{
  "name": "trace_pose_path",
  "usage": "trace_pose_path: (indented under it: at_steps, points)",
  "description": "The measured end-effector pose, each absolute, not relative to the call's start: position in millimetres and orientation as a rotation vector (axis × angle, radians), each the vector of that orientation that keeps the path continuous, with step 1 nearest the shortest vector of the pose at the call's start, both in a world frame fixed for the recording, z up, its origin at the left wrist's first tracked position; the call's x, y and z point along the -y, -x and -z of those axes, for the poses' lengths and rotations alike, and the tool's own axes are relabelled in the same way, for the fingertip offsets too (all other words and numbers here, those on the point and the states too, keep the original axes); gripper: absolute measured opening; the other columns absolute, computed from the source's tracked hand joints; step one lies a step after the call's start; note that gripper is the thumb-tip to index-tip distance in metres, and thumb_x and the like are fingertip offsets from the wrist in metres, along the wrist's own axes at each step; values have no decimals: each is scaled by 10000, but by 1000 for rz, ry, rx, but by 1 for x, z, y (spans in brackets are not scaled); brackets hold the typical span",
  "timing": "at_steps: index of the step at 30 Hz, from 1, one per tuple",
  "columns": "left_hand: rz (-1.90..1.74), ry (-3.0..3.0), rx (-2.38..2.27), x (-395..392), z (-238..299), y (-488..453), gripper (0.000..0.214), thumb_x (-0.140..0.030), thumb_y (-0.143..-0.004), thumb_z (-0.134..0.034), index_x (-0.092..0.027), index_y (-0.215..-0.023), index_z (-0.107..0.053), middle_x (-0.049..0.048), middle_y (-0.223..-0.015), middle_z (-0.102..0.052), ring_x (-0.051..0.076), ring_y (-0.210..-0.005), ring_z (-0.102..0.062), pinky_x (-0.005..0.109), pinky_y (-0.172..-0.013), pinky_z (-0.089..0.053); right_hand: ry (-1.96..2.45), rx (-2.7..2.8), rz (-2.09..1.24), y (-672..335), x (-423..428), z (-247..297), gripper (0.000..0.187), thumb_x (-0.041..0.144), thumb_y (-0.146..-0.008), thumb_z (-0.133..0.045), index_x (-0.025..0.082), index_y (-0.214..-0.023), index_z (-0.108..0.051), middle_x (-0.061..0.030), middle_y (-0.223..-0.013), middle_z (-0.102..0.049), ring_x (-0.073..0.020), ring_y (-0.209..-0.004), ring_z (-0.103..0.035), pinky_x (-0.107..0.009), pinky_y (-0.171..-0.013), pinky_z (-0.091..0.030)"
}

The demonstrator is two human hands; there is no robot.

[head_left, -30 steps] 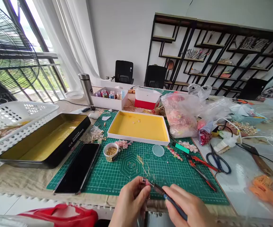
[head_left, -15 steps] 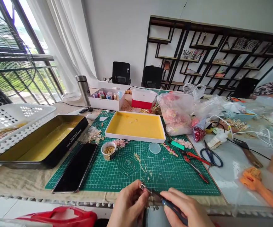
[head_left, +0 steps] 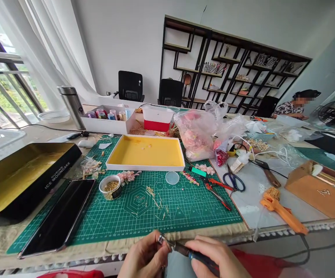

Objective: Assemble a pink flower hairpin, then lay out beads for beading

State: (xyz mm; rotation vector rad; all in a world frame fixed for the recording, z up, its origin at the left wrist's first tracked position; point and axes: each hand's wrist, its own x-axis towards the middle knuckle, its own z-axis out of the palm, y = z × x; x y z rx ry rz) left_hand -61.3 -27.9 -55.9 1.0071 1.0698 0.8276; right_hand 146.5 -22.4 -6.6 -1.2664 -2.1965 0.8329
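Between the thumb and fingertips of my left hand (head_left: 144, 255) is a small silvery metal piece (head_left: 161, 238), too small to name. My right hand (head_left: 215, 255) is wrapped round pliers (head_left: 183, 250) with dark blue handles, whose tip points left and meets the metal piece. Both hands are at the table's front edge, below the green cutting mat (head_left: 184, 214). Thin gold pins (head_left: 156, 197) lie scattered on the mat beyond them. A round tub (head_left: 110, 187) of small gold bits stands to their left, beside a pink flower piece (head_left: 128, 176).
A yellow-lined tray (head_left: 145, 152) sits behind the mat's middle. A phone (head_left: 60, 216) and a black box (head_left: 65, 170) are left. Red-handled cutters (head_left: 218, 193), scissors (head_left: 233, 181), an orange glue gun (head_left: 280, 208) and a brown box (head_left: 320, 197) are right. A person (head_left: 291, 108) sits far right.
My view has turned right, so the table's things appear further left and the brown box shows. My hands keep the same hold on the pliers and the metal piece.
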Motion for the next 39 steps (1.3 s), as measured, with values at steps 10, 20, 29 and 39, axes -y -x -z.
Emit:
trace_pose_path:
  at_steps: [10, 20, 29, 39]
  points:
    - [-840, -1254, -1527, -22, 51, 85, 311, -500, -806, -493, -222, -668, -483, -90, -423, -454, 110, -347, -451, 205, -401, -343, 1636, 2466, 231, -197, -27, 30, 280, 214, -913, -379, 175, -1005, -641, -64, -855, -632, -233, -771, -648, -351, -615, -509]
    - [-863, -1234, -1625, -17, 58, 88, 318, -531, -778, -503, -218, -730, -536, -75, -442, -487, 125, -356, -468, 216, -402, -358, 1555, 2590, 386, -201, -43, 33, 208, 130, -869, -490, 142, -1017, -635, -64, -867, -620, -247, -812, -606, -372, -684, -469]
    - [-938, -1159, -1432, 0, 53, 75, 354, -546, -799, -522, -197, -756, -563, -67, -576, -504, 84, -394, -430, 197, -407, -354, 1224, 2909, 479, -209, -73, 4, 110, 95, -819, -576, 201, -798, -593, -11, -759, -593, -195, -726, -564, -315, -653, -405]
    - [-857, -1184, -1228, -7, 44, 47, 302, -479, -828, -481, -183, -781, -521, -60, -600, -484, 75, -413, -406, 195, -407, -332, 1298, 2867, 529, -203, -55, 11, 172, 92, -891, -463, 167, -978, -591, -43, -836, -579, -228, -770, -553, -361, -676, -413]
